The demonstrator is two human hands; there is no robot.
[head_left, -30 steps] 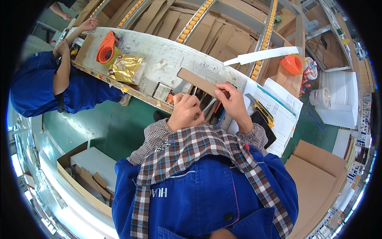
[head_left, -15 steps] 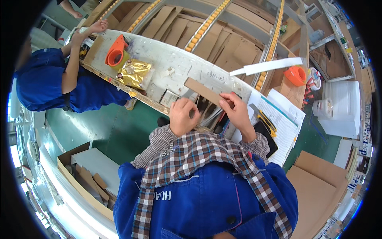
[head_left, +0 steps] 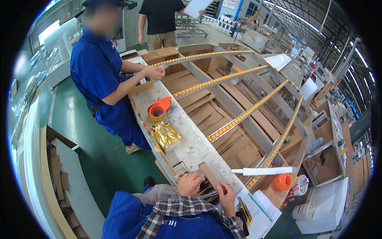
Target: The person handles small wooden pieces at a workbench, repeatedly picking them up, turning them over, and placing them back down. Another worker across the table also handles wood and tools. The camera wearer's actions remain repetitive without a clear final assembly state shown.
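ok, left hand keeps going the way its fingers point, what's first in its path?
The left hand points up and right, toward the brown cardboard strip lying just beyond its fingertips. That strip looks first in line, though whether they already touch cannot be told.

A factory floor: roller racks [head_left: 238, 115] holding flat cardboard [head_left: 199, 113].

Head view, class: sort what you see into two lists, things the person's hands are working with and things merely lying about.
In hand: brown cardboard strip, held by left hand and right hand.

Lying about: orange tape dispenser, gold foil bag, white strip, papers.
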